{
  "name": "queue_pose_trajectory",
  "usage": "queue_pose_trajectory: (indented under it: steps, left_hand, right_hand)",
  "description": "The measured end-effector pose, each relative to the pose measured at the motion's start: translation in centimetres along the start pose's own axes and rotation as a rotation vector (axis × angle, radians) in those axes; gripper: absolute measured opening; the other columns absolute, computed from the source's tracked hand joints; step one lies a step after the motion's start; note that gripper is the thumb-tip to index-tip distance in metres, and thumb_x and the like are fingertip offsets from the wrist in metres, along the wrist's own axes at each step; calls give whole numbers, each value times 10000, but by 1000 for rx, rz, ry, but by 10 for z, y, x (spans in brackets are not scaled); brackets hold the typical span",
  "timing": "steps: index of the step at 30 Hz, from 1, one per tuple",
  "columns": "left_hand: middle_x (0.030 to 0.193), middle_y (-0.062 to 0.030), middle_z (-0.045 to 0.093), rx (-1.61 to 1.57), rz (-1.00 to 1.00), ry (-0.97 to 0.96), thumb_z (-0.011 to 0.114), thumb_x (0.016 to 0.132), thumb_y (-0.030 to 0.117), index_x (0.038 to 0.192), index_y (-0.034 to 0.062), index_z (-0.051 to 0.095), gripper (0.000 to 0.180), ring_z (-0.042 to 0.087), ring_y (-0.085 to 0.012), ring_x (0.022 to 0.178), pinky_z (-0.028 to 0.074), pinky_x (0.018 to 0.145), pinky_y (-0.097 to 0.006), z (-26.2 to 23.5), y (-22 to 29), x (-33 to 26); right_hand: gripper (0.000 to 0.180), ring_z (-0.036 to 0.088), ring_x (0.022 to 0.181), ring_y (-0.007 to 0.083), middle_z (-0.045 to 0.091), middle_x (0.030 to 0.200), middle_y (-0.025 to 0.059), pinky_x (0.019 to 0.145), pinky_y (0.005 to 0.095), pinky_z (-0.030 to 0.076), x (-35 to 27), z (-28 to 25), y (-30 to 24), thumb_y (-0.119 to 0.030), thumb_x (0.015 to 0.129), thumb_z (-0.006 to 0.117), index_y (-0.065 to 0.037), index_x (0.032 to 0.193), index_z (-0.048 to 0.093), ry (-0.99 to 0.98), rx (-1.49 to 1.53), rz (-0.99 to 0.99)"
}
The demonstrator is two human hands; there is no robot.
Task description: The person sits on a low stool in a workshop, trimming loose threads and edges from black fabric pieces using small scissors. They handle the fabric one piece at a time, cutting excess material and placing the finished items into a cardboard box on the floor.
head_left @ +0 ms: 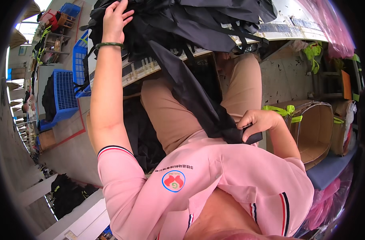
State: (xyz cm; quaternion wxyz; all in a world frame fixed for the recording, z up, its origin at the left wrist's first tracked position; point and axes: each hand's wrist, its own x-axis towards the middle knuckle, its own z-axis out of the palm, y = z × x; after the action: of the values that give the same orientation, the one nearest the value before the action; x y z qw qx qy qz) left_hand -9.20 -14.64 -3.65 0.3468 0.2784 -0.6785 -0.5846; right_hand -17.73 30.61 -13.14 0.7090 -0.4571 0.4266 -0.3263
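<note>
At nine o'clock, blue crates (64, 94) are stacked on the floor beside a red line. Toward eleven o'clock the left hand (114, 20) is raised onto a heap of black fabric (198, 20) on the surface (294, 24); its fingers are spread and laid on the cloth, not closed round it. A green band (109, 45) is worn at that wrist. From the heap a long black strip (190, 92) is drawn down across the tan trousers (170, 112) to the middle of the view. At three o'clock its lower end is pinched shut in the right hand (259, 122), thumb over fingers, just above the pink shirt (214, 176). Further right a cardboard box (316, 132) with yellow-green ribbon (284, 111) is seen.

It is judged that the strip is best kept taut and straight between the hands, the heap being steadied from above so that only one piece is freed and no neighbouring straps are dragged off the edge.
</note>
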Motion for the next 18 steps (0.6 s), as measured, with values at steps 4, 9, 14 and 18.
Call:
queue_pose_trajectory:
  steps: [4,9,14,18]
  left_hand:
    - [983,-62,599,359,334,-46,721,827,277,1184,29,553,466,551,-103,754,462,715,-235,19,-42,-75]
    - [1194,-83,585,-92,40,-1050,810,716,301,1281,28,496,703,524,-160,1143,381,983,-313,70,-27,-220]
    - [1094,-98,629,-537,-458,-1020,683,820,100,1191,-22,542,415,605,-180,1029,471,905,-315,84,-44,-284]
    - [1113,-180,617,-906,-703,-702,485,965,273,1178,-61,530,399,592,-234,1075,449,963,-362,78,-53,-288]
  right_hand:
    - [254,438,579,52,516,601,-11,514,262,355,-1,-10,-22,-114,817,721,30,683,561,-30,71,-172]
    - [369,396,569,52,466,596,-31,504,279,329,26,-31,-61,-217,823,730,18,659,499,-67,42,-366]
    - [339,444,535,35,502,600,-35,468,207,329,65,-45,-76,-375,871,662,-58,786,575,387,169,-320]
    - [429,346,422,5,593,695,-16,384,184,273,91,-34,-55,-472,953,485,-63,938,613,801,841,-258]
